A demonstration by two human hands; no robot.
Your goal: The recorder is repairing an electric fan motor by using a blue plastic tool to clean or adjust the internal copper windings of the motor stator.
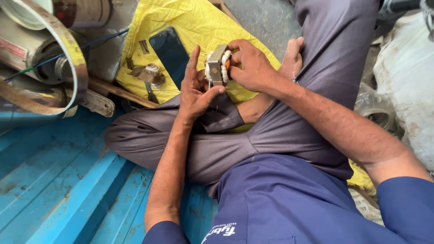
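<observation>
A small metal motor stator (pixel 217 65) with white and orange windings is held above my crossed legs. My right hand (pixel 251 65) grips it from the right, fingers curled over its top. My left hand (pixel 195 90) supports it from the left and below, thumb pressed against its lower edge, index finger pointing up. Both hands are over my grey-trousered lap.
A yellow sack (pixel 190 27) lies on the floor ahead with a dark phone (pixel 169 52), a small metal part (pixel 151 74) and pliers (pixel 150 92) on it. A large metal machine (pixel 40 58) stands at the left. Blue painted metal sheet (pixel 58 180) lies below. White bags (pixel 407 77) sit at right.
</observation>
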